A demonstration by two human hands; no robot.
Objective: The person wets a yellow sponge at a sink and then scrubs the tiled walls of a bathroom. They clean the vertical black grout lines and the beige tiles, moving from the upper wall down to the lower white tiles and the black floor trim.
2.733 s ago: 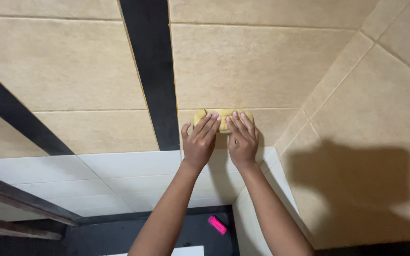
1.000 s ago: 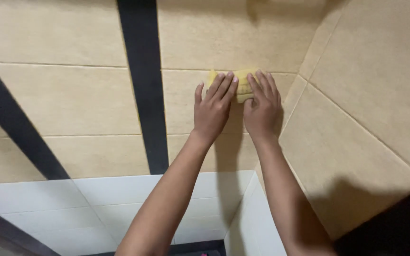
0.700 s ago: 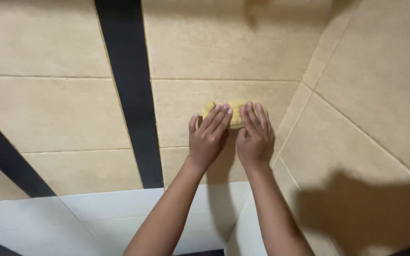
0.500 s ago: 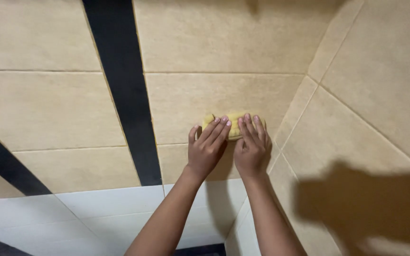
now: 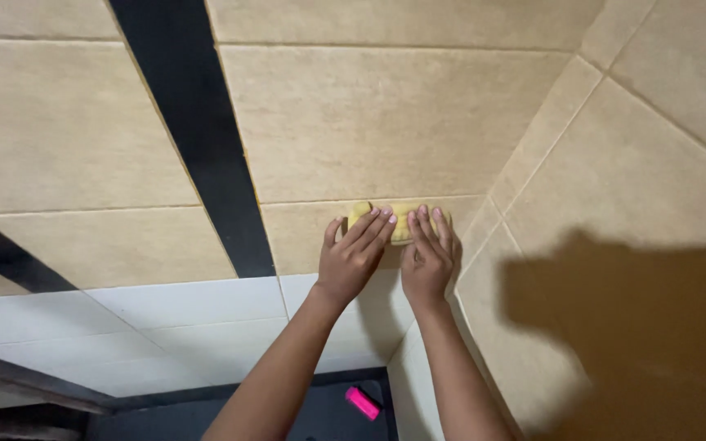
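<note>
Beige tiled wall (image 5: pixel 386 122), corner just right of hands.
Yellow sponge (image 5: pixel 402 219) is pressed flat under left hand (image 5: pixel 355 257) and right hand (image 5: pixel 428 257), fingers extended; pink object (image 5: pixel 362 403) seen below.

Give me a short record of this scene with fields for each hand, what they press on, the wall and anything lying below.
left hand: flat, fingers over the yellow sponge
right hand: flat, fingers over the same sponge
sponge: pressed against the beige tile wall, near the corner
wall: beige tiles, black vertical stripe, white tiles lower down
below: pink object on a dark surface
</note>
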